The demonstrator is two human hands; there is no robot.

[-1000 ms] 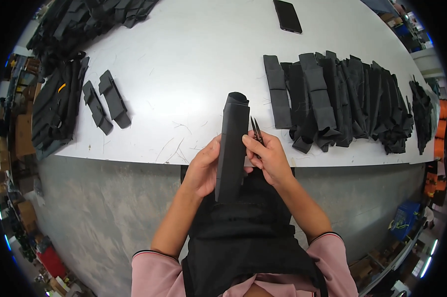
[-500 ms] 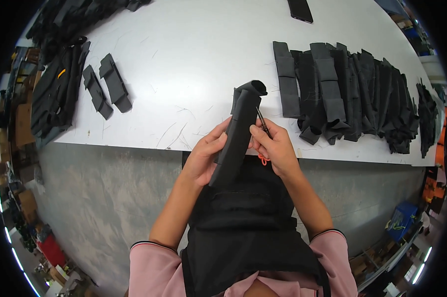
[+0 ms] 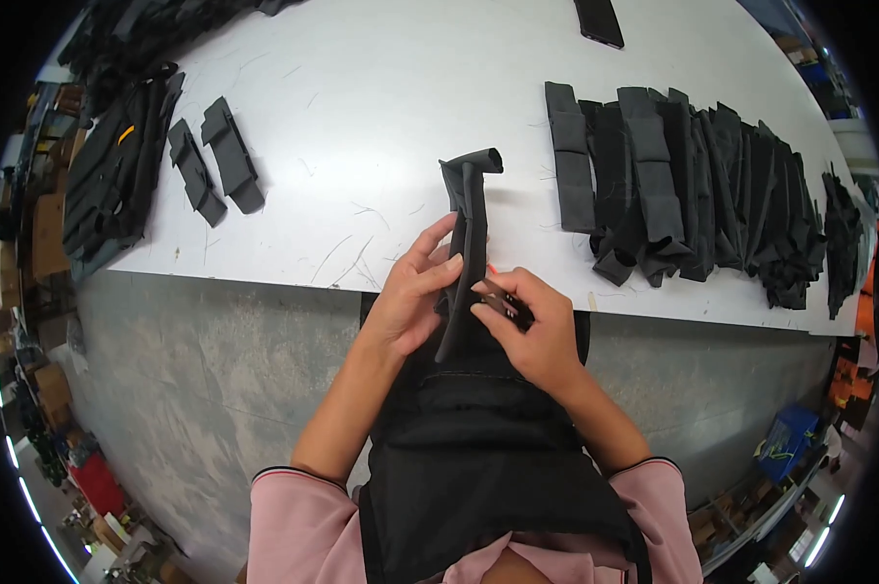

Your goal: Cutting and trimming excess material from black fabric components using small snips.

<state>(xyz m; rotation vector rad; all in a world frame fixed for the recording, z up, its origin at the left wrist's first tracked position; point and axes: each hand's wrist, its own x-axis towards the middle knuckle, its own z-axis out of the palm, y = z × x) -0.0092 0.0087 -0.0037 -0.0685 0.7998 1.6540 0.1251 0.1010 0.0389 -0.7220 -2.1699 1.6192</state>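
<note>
Held piece: a black fabric strip (image 3: 473, 234), upright in front of me, over the near edge of the worktop (image 3: 381, 117); its top end curls over to the right, its lower end hangs before my black apron (image 3: 498, 428). My left hand (image 3: 412, 297) is closed around it, thumb across the face, presumably to keep the limp fabric stiff and its edge turned to the right. My right hand (image 3: 539, 336) is curled round small dark snips (image 3: 508, 305), fingertips beside that edge; I judge this leaves them ready without letting go. Blade gap: cannot tell, fingers cover it.

Surroundings: toward the left edge, two short strips (image 3: 232, 161) lie apart from a dark folded item (image 3: 109, 195) with an orange tab. A black heap (image 3: 147, 39) fills the far left corner. Toward the right edge, strips overlap in a row (image 3: 644, 185), limiting room on that side. A phone (image 3: 599, 21) lies by the far edge. Loose threads (image 3: 347, 258) litter the near edge.
</note>
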